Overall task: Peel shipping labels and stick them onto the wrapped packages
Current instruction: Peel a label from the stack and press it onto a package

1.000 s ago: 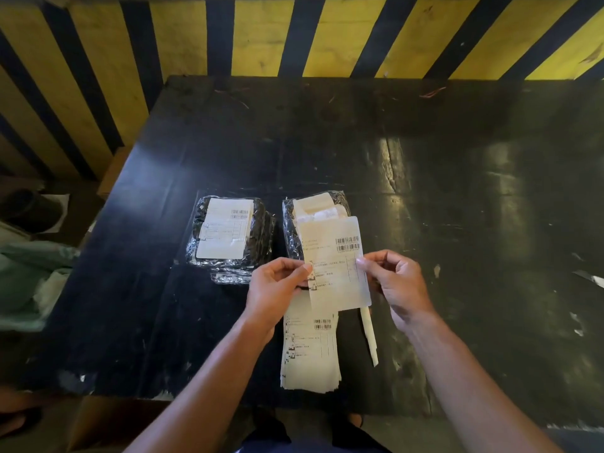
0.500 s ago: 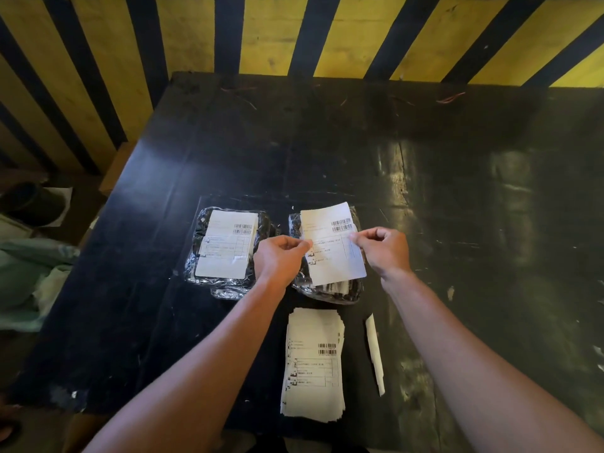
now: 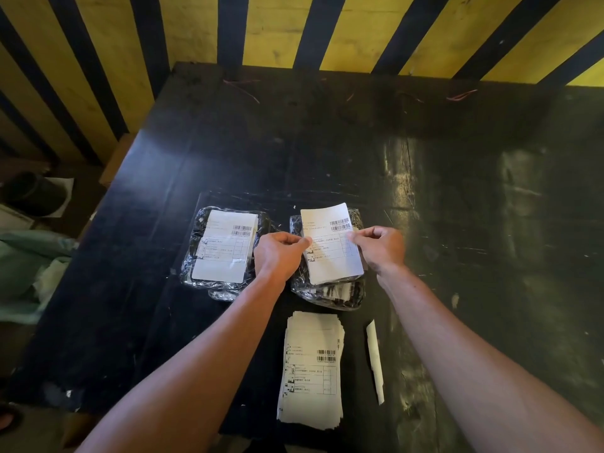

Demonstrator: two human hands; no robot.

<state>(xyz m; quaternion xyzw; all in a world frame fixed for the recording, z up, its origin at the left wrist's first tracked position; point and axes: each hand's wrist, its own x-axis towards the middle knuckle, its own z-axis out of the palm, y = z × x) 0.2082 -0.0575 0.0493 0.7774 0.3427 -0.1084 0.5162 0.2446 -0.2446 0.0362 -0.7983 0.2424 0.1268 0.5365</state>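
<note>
Paper this thin handles like a leaf: the white rectangular shipping label with barcodes looks light and limp, likely tacky underneath, so it is best taken at opposite side edges and kept taut. That is how it is held now. The left hand pinches its left edge between thumb and fingertips, and the right hand pinches the right edge the same way, both closed on the sheet. The label sits over the right-hand package of dark goods in clear crinkled plastic wrap; whether it already touches the wrap I cannot tell.

The wrap looks glossy and wrinkled, so the label would probably crease or trap bubbles unless laid down from one edge and smoothed. Just to the left, close by, lies the second clear-wrapped package, its label already flat on top. Nearer the person, on the scuffed black counter, rest a loose stack of printed label sheets and a narrow white backing strip, apart from each other.
</note>
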